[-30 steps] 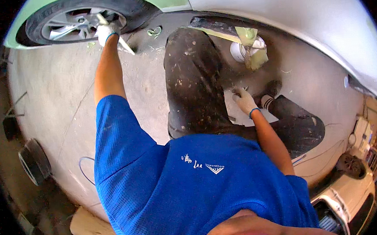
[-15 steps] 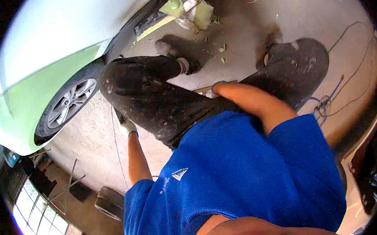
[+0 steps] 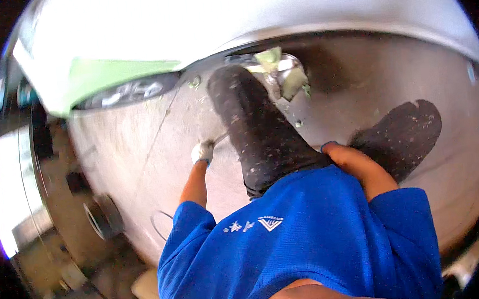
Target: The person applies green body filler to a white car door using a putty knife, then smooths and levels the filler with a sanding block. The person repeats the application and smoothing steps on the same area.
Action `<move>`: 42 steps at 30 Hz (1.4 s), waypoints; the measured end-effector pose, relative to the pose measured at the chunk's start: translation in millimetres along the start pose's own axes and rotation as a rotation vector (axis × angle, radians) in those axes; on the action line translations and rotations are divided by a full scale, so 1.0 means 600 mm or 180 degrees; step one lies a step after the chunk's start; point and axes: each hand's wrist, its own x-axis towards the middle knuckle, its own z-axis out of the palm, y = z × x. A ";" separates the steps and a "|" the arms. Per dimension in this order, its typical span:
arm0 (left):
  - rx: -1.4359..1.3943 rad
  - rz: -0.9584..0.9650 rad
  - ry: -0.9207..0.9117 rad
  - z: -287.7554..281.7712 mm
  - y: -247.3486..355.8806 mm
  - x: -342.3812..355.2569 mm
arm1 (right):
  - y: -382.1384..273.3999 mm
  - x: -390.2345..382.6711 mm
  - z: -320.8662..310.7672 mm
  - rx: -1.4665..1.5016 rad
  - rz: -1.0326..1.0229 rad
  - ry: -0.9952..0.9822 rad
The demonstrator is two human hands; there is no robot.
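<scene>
My left hand [image 3: 202, 152], in a white glove, is held low over the floor beside my left leg. Its fingers appear closed on a thin dark rod-like thing [image 3: 221, 138], which points toward my leg; motion blur hides its kind. Only the blue cuff and a little of my right hand [image 3: 328, 144] show between my thighs, so its fingers are hidden. Ahead stands a white car [image 3: 307, 6] with a light green panel [image 3: 109, 71] and a blurred wheel [image 3: 135, 92].
A heap of pale green and white scraps [image 3: 293, 83] lies on the floor by the car, with small green bits around it. A thin line [image 3: 164, 120] crosses the floor. A tyre [image 3: 104, 216] stands at the left, near a bright window [image 3: 13, 187].
My view has swung, so the car now spans the top and its wheel sits higher. My left hand has come away from the wheel side, out beside my knee. The right hand is more hidden.
</scene>
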 end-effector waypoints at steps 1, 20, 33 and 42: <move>-0.0293 -0.0047 0.0299 -0.006 0.029 -0.011 | 0.019 -0.001 -0.019 -0.0123 0.0098 0.0066; -0.3235 0.2599 0.3746 -0.467 0.223 -0.528 | -0.485 -0.528 -0.229 0.2103 -0.4481 0.4284; -0.3516 0.2538 0.3925 -0.431 0.339 -0.532 | -0.484 -0.618 -0.206 0.3599 -0.4226 0.5392; -0.3698 0.2347 0.1874 -0.193 0.289 -0.422 | -0.275 -0.709 -0.243 0.4709 -0.3412 0.6446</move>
